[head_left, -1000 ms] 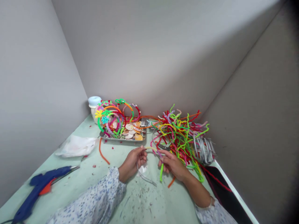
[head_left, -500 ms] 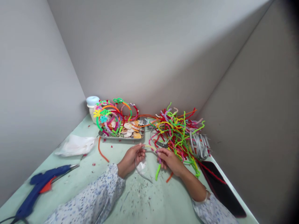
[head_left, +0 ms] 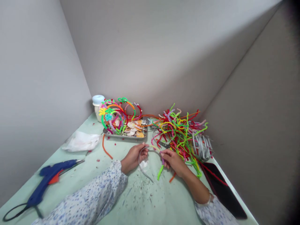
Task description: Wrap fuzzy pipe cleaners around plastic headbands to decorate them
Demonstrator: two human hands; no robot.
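My left hand (head_left: 134,157) pinches one end of a thin grey headband (head_left: 142,165) that curves down over the pale green table (head_left: 145,200). Opposite it, my right hand (head_left: 172,161) is closed on the headband's other side together with a yellow and purple pipe cleaner (head_left: 156,148) wound along the band. A green pipe cleaner (head_left: 160,172) and an orange one (head_left: 172,178) lie just under my right hand. Both hands sit in front of a heap of coloured pipe cleaners (head_left: 181,132).
A metal tray (head_left: 125,136) with shells and decorated headbands (head_left: 114,114) stands at the back, beside a white jar (head_left: 97,106). A blue glue gun (head_left: 48,181) lies at the left, a plastic bag (head_left: 81,141) behind it. Grey headbands (head_left: 202,147) and a black phone (head_left: 221,193) lie right. Walls enclose three sides.
The hands stay together on the headband and have shifted only slightly; the view has panned a little, so everything sits a bit further right in the frame.
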